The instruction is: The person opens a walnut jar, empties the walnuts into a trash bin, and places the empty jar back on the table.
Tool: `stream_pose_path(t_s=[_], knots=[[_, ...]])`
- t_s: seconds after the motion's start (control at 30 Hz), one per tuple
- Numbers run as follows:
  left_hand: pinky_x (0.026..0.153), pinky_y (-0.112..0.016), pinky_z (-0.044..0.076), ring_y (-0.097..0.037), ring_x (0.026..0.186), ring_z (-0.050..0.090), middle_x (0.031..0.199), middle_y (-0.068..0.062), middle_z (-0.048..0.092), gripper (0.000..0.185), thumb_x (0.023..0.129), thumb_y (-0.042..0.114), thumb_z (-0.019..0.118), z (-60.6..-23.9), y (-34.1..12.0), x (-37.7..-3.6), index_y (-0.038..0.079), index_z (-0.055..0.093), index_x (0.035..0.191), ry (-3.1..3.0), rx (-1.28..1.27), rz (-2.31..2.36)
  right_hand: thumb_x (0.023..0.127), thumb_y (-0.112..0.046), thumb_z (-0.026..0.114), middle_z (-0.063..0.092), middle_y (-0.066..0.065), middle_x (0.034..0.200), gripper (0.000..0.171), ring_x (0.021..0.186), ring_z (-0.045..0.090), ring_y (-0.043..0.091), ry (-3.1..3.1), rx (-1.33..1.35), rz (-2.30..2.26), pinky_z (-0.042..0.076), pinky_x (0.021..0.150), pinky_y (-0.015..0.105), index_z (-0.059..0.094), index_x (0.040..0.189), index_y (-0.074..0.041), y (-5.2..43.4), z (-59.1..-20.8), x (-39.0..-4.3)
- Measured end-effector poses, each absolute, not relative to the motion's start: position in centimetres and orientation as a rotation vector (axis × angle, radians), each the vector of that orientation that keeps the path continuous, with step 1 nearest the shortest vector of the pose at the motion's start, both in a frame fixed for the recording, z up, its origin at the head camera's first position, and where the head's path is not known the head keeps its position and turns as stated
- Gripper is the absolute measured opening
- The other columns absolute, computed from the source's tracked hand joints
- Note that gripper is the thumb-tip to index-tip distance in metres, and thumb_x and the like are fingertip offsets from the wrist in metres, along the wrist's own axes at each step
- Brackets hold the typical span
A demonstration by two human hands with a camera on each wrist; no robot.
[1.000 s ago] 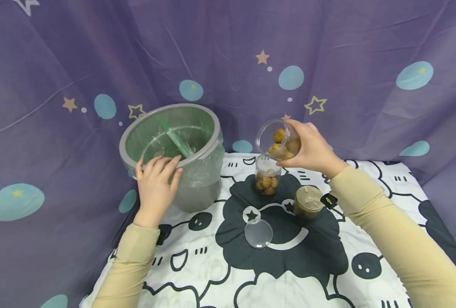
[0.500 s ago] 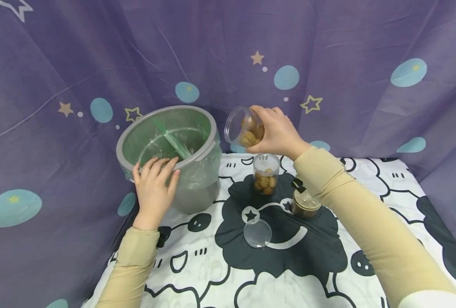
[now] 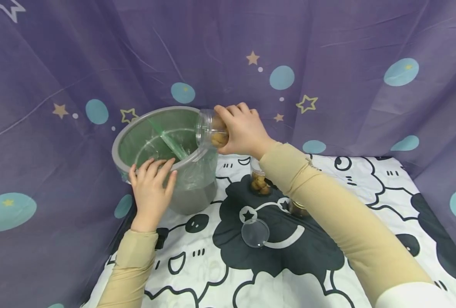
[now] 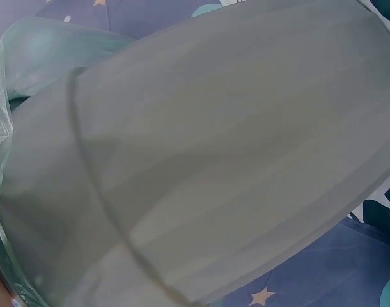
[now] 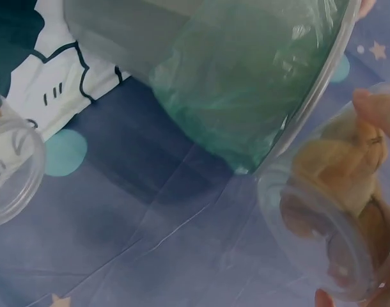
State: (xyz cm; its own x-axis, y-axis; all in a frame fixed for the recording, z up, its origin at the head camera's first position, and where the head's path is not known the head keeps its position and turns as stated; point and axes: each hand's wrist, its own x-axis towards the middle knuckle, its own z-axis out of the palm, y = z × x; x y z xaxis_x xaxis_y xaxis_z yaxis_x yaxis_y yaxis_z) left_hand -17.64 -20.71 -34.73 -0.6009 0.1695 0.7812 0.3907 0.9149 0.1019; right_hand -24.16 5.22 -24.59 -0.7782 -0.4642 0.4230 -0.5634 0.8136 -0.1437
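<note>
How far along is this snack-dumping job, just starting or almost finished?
About midway, it seems. Done: one lid lies off on the cloth. In hand: the right hand tips an open jar of brown snacks at the rim of the lined bin, which the left hand steadies; the snacks look to be still inside. Left: another jar of snacks and a brown jar stand on the cloth.

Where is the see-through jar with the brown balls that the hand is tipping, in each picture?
Head: the jar is tipped at the bin's right rim, gripped by the right hand.
Left wrist: not in view.
Right wrist: at the lower right.
Shared landmark: the gray bin with its green liner.
</note>
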Motion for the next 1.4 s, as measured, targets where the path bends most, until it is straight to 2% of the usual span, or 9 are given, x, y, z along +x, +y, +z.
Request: stream_pose_path(t_s=[0.27,0.47,0.8,1.1,1.4], knots=[[0.105,-0.063,0.02,-0.043,0.118,0.048,0.116,-0.017,0.063,0.028,0.091,0.022,0.063,-34.7,-20.4,-17.8,0.011,0.067,0.117,-2.235,-0.387,-0.334,0.071,-0.041,0.073,0.053,0.012,0.126,0.085,0.112,0.045,0.031,-2.581,0.703,0.215,0.037,0.085,0.048,0.035,0.143,-0.015,3.7,-24.6,-23.8],[0.103,-0.064,0.021,-0.044,0.118,0.047,0.117,-0.018,0.063,0.027,0.092,0.023,0.062,-34.7,-20.5,-17.7,0.01,0.067,0.115,-2.224,-0.372,-0.331,0.075,-0.034,0.07,0.054,0.012,0.117,0.075,0.106,0.046,0.031,-2.538,0.742,0.113,0.037,0.082,0.047,0.037,0.142,-0.025,2.7,-24.4,-23.8],[0.103,-0.065,0.021,-0.044,0.117,0.047,0.119,-0.019,0.062,0.027,0.091,0.022,0.063,-34.7,-20.3,-17.5,0.009,0.067,0.115,-2.217,-0.373,-0.344,0.077,-0.037,0.074,0.048,0.015,0.132,0.081,0.119,0.044,0.033,-2.546,0.804,-0.081,0.035,0.097,0.05,0.033,0.146,-0.028,1.3,-24.0,-23.5],[0.104,-0.065,0.019,-0.043,0.118,0.047,0.124,-0.018,0.06,0.026,0.093,0.023,0.061,-34.6,-20.3,-17.4,0.008,0.067,0.114,-2.212,-0.37,-0.35,0.079,-0.031,0.074,0.046,0.017,0.135,0.081,0.121,0.045,0.034,-2.495,0.813,-0.19,0.036,0.1,0.05,0.032,0.148,-0.029,0.8,-23.9,-23.5],[0.102,-0.067,0.02,-0.043,0.117,0.048,0.123,-0.018,0.061,0.024,0.092,0.022,0.062,-34.6,-20.2,-17.3,0.009,0.068,0.111,-2.202,-0.371,-0.348,0.088,-0.021,0.063,0.046,0.017,0.134,0.066,0.123,0.045,0.034,-2.437,0.82,-0.277,0.035,0.102,0.05,0.033,0.146,-0.03,0.5,-23.8,-23.5]])
